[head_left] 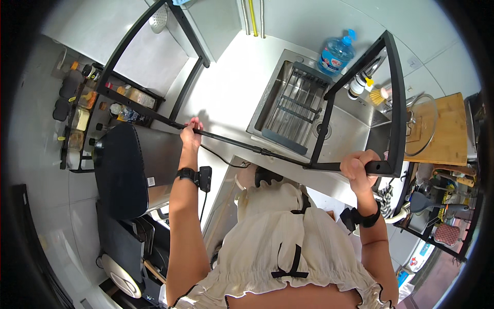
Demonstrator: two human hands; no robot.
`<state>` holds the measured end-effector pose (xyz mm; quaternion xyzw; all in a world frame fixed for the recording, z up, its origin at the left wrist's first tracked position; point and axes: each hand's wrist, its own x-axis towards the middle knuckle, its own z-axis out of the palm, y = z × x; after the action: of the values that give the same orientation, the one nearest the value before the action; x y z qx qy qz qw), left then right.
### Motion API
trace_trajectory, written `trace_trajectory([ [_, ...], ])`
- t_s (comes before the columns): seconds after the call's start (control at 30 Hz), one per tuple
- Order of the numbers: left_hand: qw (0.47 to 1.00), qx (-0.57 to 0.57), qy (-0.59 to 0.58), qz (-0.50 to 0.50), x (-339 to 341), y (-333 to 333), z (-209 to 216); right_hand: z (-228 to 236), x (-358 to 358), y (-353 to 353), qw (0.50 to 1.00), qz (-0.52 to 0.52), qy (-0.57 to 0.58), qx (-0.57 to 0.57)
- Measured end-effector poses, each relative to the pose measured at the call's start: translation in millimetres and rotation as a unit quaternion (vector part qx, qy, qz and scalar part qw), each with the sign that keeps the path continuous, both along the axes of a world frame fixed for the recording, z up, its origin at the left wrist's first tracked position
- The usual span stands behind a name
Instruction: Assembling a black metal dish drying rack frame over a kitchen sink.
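Observation:
A black metal rack frame (234,141) spans the view above the white counter and the sink, with an upright loop at each end and a thin joined bar between. Its lower left part is gripped by my left hand (191,135), fingers curled at the bar and partly hidden. At the other end my right hand (360,167) wraps around the thick lower rail, near the corner of the right loop (397,103). Both hands are closed on this one frame. Beneath it, a metal draining basket (296,105) sits in the steel sink (265,91).
A blue pump bottle (337,55) stands behind the sink. Wooden boards (445,129) and a glass lid (419,147) are at right, above a utensil rack (458,252). Seasoning jars (80,118) fill a left shelf, beside a dark appliance (121,170). A black cable (218,156) crosses the counter edge.

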<state>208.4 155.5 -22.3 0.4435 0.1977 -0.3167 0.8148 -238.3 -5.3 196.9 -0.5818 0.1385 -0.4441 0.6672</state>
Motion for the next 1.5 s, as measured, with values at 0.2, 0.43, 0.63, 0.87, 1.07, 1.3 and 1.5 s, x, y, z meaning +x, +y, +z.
trace_trajectory([
  [0.2,0.996,0.075,-0.033,0.037,-13.3,-17.0,20.2,14.8,2.4,6.6,0.997,-0.030,0.023,-0.064],
  [0.43,0.996,0.077,-0.037,-0.021,-16.3,-16.8,23.3,48.0,-6.7,11.7,0.993,-0.001,0.046,-0.109],
  [0.63,0.982,0.161,-0.093,-0.032,-21.8,-15.6,31.4,86.0,-2.6,22.9,0.963,-0.054,0.080,-0.252],
  [0.87,0.974,0.183,-0.127,-0.048,-31.1,-16.8,21.6,97.6,-20.4,18.1,0.965,-0.067,0.041,-0.252],
  [1.07,0.980,0.144,-0.131,-0.048,-23.4,-15.6,7.0,107.6,-21.6,16.8,0.958,-0.012,0.032,-0.284],
  [1.3,0.990,0.108,-0.081,-0.044,-53.2,-50.4,29.9,134.4,-21.7,24.9,0.931,-0.063,0.044,-0.356],
  [1.5,0.993,0.075,-0.090,-0.030,-86.7,-57.2,40.9,148.1,-35.1,29.6,0.921,-0.076,-0.014,-0.381],
])
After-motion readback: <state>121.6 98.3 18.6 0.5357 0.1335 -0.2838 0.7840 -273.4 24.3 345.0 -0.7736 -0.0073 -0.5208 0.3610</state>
